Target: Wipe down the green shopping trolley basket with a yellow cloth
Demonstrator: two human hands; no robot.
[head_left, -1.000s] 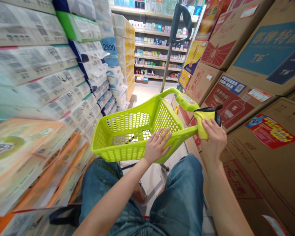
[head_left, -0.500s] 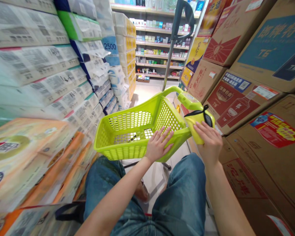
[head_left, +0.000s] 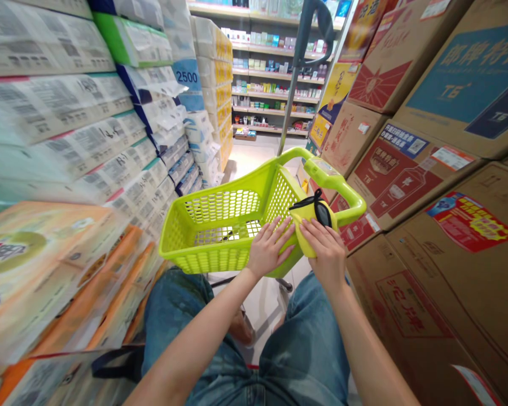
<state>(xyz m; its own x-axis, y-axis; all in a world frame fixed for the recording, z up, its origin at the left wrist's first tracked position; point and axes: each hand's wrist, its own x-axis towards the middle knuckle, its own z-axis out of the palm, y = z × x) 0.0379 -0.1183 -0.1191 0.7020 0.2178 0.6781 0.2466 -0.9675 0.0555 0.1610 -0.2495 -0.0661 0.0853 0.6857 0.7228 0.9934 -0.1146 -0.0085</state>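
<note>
A lime-green shopping basket cart (head_left: 211, 260) stands across my knees, its slatted inside facing up. My left hand (head_left: 267, 248) lies on the near rim, fingers spread. In my right hand (head_left: 327, 248) is a yellow cloth (head_left: 305, 239) with black trim and a dark patch, perhaps a small pouch. That hand presses it at the basket's right end, just beside the curved green handle (head_left: 352, 208). The cloth hides the rim under it, and the palm side of my right hand is out of sight.
Stacked tissue packs (head_left: 88, 113) crowd the left, with orange cartons (head_left: 46, 254) nearer me. Cardboard boxes (head_left: 449, 225) rise on the right. The cart's grey pole handle (head_left: 291, 101) stands beyond the basket. Stocked shelves (head_left: 275, 73) line the far end.
My right hand has slid the yellow cloth left, off the outer bend of the green handle and onto the basket's corner. My left hand stays on the rim.
</note>
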